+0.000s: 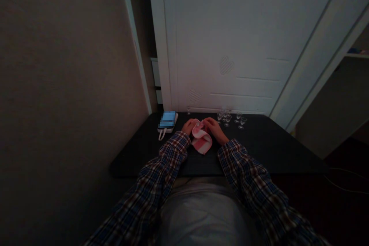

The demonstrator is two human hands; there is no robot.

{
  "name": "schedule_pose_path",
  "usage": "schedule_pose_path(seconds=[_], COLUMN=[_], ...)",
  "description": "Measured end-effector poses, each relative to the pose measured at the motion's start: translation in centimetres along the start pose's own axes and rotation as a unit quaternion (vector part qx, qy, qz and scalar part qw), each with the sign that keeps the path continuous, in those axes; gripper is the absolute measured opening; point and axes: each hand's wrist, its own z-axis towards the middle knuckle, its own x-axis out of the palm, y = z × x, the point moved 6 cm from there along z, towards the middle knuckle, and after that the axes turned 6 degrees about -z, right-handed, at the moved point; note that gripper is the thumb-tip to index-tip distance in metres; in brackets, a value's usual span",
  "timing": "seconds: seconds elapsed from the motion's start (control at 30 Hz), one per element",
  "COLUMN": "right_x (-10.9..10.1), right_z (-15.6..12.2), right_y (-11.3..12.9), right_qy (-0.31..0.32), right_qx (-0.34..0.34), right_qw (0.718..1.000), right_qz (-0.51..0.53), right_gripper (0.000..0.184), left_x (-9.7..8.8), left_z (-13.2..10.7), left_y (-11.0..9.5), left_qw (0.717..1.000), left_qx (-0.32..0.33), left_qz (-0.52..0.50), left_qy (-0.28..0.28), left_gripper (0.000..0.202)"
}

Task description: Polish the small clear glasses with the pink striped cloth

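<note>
A pink and white cloth (202,145) is bunched between my hands above the dark table, its lower end hanging down toward me. My left hand (188,126) is closed on the cloth's left side. From the right, my right hand (213,126) has its fingers bent in at the cloth's upper edge and grips it there. Whether something is wrapped inside the folds I cannot make out. Just beyond my right hand stand several small stemmed glasses (227,119). One more small glass (188,110) stands apart at the table's far edge, behind my left hand.
Left of my hands lies a device with a blurred blue screen (168,120) and a white strap (162,134). The black table (259,153) has rounded corners. A white panelled door (225,30) rises behind it, and a wall (72,84) runs along the left.
</note>
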Motion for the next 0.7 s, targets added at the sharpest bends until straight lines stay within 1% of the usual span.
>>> schedule_pose_path(seconds=[0.13, 0.3, 0.57, 0.7], right_x=[0.24, 0.24, 0.01, 0.08], right_z=[-0.23, -0.40, 0.12, 0.00], right_y=[0.39, 0.62, -0.23, -0.16], right_qy=[0.014, 0.019, 0.008, 0.009], right_qx=[-0.005, -0.009, -0.005, -0.003], right_qw=[1.000, 1.000, 1.000, 1.000], right_qz=[0.002, -0.001, -0.008, -0.007], right_gripper=[0.029, 0.030, 0.030, 0.029], left_x=[-0.42, -0.92, -0.82, -0.70], left_z=[0.17, 0.14, 0.32, 0.34], left_y=[0.32, 0.36, 0.76, 0.44], left_qw=[1.000, 0.999, 0.999, 0.999], left_qx=[-0.009, 0.003, 0.013, 0.026], left_qz=[0.005, 0.005, 0.011, 0.021], left_qy=[-0.028, -0.051, -0.031, -0.016], left_gripper=[0.018, 0.021, 0.015, 0.014])
